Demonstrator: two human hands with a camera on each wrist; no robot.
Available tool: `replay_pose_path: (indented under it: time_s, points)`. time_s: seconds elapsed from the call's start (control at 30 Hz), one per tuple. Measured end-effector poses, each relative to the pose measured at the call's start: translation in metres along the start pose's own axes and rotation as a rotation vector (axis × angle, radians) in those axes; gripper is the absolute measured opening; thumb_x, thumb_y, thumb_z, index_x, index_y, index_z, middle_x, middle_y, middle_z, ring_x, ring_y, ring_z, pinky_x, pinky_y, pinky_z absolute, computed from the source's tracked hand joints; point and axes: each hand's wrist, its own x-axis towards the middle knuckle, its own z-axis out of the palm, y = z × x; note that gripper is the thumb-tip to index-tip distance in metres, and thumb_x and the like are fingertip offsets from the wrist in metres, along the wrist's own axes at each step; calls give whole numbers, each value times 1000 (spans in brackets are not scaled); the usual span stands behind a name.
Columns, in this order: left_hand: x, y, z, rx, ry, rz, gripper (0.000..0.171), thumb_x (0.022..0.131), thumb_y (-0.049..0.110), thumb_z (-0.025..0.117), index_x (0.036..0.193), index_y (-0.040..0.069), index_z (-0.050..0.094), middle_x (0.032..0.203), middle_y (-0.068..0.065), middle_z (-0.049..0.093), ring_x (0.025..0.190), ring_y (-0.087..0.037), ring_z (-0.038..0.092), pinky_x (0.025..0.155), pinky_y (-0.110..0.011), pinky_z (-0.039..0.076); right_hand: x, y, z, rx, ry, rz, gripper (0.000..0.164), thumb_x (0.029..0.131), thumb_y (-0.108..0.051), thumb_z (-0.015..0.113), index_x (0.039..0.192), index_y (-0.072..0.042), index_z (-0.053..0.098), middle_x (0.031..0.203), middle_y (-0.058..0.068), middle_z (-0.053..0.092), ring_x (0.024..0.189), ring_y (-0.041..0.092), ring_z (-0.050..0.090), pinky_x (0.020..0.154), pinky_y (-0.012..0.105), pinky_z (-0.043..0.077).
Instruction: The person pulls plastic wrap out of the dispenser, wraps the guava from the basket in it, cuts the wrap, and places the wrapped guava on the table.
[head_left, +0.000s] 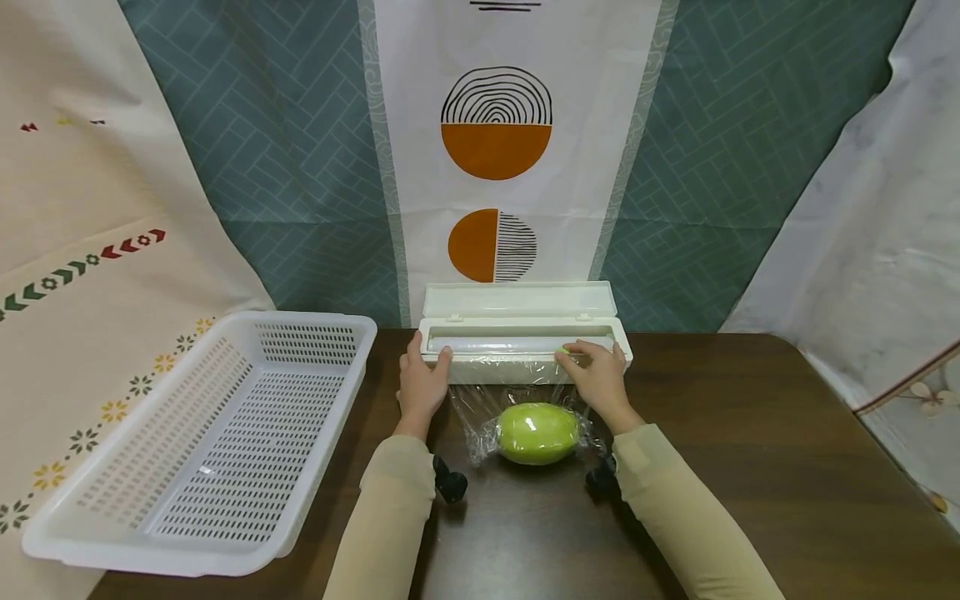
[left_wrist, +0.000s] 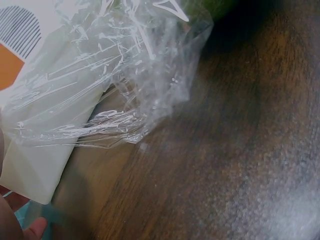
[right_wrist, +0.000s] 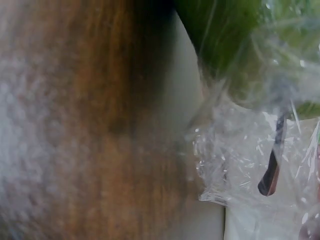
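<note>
A white cling film dispenser box stands at the back of the table with its lid raised and a film roll inside. My left hand grips the box's left end, thumb at its front edge. At the right part of that edge, my right hand pinches a small bright green slider. Clear cling film runs from the box down to a green oval fruit, which is wrapped in it. Crumpled film bunches at the fruit's ends. Both wrist views show mostly film, fruit and tabletop.
A white perforated plastic basket stands on the left of the dark wooden table. Behind the box hangs a patterned cloth. Dark wrist camera mounts sit beneath the sleeves, near the fruit.
</note>
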Motion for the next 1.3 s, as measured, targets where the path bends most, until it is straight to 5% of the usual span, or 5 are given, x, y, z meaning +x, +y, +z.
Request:
replay_pose_path:
  time_s: [0.3, 0.77, 1.3]
  points:
    - [1, 0, 0, -13, 3, 2, 70, 91, 51, 49, 150, 28, 19, 143, -15, 33, 132, -35, 39, 100, -67, 23, -1, 2, 1, 23, 20, 6, 31, 88, -22, 67, 110, 0, 68, 90, 20, 72, 81, 34, 68, 115, 55, 4]
    - [0, 0, 1, -12, 7, 15, 70, 91, 52, 48, 150, 29, 20, 143, -14, 34, 130, -35, 40, 99, -67, 24, -3, 5, 3, 58, 68, 8, 28, 87, -21, 68, 105, 1, 67, 112, 19, 67, 85, 34, 67, 116, 52, 5]
    - [0, -1, 0, -25, 7, 11, 70, 91, 51, 49, 150, 27, 20, 144, -15, 33, 131, -36, 39, 100, -68, 22, -2, 5, 5, 49, 122, -18, 24, 83, -16, 72, 98, 2, 68, 108, 20, 68, 91, 36, 66, 115, 53, 12]
